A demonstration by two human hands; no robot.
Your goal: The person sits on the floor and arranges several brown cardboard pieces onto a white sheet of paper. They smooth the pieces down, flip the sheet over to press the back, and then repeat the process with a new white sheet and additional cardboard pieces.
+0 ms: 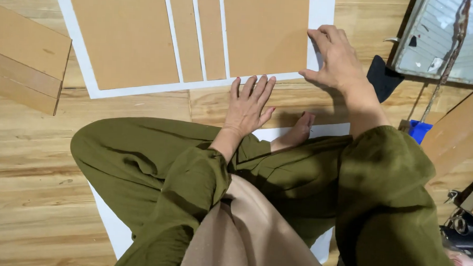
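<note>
The left hand (247,104) lay flat, fingers spread, on the floor (141,113) touching the white sheet (320,9). The right hand (335,55), open, pressed the rightmost cardboard panel (265,30). Uneven pressure could likely shift it crooked.

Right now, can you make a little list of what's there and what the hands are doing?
place: wooden floor, person sitting cross-legged
white sheet: lies flat on the floor
brown boards: four pieces on the sheet, two wide, two narrow strips, white gaps between
left hand: flat, fingers spread, at the sheet's near edge
right hand: fingertips pressing the right board's corner
board stack: far left on the floor
blue thing: right, partly hidden
</note>
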